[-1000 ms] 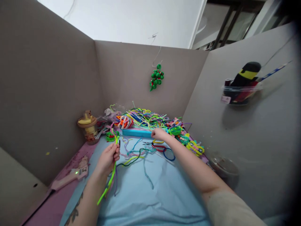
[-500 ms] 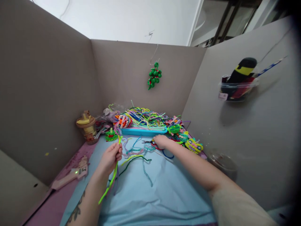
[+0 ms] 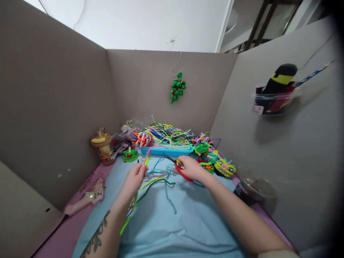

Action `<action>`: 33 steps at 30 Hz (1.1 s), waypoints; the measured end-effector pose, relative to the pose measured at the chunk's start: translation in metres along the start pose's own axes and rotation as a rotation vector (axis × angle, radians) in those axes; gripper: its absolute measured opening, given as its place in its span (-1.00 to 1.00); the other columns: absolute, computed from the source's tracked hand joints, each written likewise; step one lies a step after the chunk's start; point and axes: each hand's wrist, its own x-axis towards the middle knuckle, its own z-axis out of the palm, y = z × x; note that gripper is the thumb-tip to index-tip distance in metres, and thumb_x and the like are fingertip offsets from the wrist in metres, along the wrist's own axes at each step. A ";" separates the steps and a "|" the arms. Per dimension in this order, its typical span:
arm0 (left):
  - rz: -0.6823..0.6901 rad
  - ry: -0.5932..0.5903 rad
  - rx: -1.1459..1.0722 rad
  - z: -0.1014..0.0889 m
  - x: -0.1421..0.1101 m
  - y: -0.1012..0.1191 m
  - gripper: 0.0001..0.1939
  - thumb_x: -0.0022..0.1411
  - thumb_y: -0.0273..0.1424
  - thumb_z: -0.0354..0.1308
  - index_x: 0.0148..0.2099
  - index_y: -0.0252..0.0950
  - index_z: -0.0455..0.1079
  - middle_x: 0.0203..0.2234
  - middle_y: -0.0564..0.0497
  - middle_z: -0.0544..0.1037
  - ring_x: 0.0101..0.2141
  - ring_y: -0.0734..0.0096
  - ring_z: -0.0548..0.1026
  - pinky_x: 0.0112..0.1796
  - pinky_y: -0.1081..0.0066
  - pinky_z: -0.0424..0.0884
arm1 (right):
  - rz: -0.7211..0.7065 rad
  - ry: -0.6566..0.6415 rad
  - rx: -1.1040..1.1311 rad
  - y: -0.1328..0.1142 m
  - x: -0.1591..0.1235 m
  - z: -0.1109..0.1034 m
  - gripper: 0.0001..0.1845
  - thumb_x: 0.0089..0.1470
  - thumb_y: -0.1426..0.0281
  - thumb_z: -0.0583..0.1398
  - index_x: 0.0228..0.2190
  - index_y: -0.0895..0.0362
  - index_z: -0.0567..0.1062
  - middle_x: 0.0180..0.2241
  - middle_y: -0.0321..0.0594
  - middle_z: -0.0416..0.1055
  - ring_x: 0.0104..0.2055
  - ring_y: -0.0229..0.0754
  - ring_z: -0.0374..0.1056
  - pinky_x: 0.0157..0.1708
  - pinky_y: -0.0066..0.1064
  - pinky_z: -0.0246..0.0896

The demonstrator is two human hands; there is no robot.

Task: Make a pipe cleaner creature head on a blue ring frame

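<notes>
My left hand [image 3: 136, 177] is closed around a bunch of pipe cleaners [image 3: 129, 211], mostly neon green, whose ends stick up past my fingers and trail down beside my forearm. My right hand [image 3: 189, 167] is closed on red-handled scissors [image 3: 179, 167], lifted just above the light blue cloth [image 3: 172, 222], blades pointing left toward my left hand. Loose pipe cleaner pieces [image 3: 158, 179] lie on the cloth between the two hands.
A blue tray [image 3: 166, 151] heaped with coloured pipe cleaners stands at the back, with small pipe-cleaner figures [image 3: 225, 167] to its right. A pink glue gun [image 3: 85, 199] lies left, a jar [image 3: 102, 147] behind it. A green ornament [image 3: 177, 88] hangs on the cardboard wall. A round tin [image 3: 257, 187] sits right.
My right hand drew back from the blue tray, picked up the red-handled scissors and lifted them. My left hand kept its hold on the pipe cleaners and shifted slightly right.
</notes>
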 end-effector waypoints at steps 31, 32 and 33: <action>-0.073 -0.072 -0.063 0.027 -0.001 0.000 -0.68 0.05 -0.12 0.06 -0.45 -0.30 0.26 -0.70 0.17 0.17 -0.68 0.59 0.07 -0.64 0.54 -0.04 | 0.120 -0.436 1.174 -0.024 -0.061 0.069 -0.71 -0.13 0.21 0.21 -0.48 0.19 0.33 -0.58 -0.30 0.35 -0.57 -0.32 0.24 -0.56 -0.51 0.11; -0.070 -0.071 -0.057 0.027 -0.001 0.001 -0.68 0.06 -0.12 0.06 -0.46 -0.31 0.26 -0.70 0.17 0.17 -0.68 0.58 0.07 -0.64 0.54 -0.04 | 0.130 -0.422 1.247 -0.023 -0.062 0.070 -0.70 -0.14 0.22 0.22 -0.46 0.19 0.33 -0.58 -0.30 0.36 -0.57 -0.31 0.26 -0.55 -0.50 0.13; -0.067 -0.070 -0.053 0.028 -0.002 0.001 -0.68 0.06 -0.12 0.06 -0.46 -0.31 0.26 -0.70 0.17 0.17 -0.68 0.58 0.08 -0.64 0.54 -0.04 | 0.146 -0.400 1.304 -0.023 -0.062 0.072 -0.68 -0.18 0.23 0.26 -0.43 0.18 0.33 -0.57 -0.31 0.36 -0.56 -0.31 0.27 -0.54 -0.50 0.15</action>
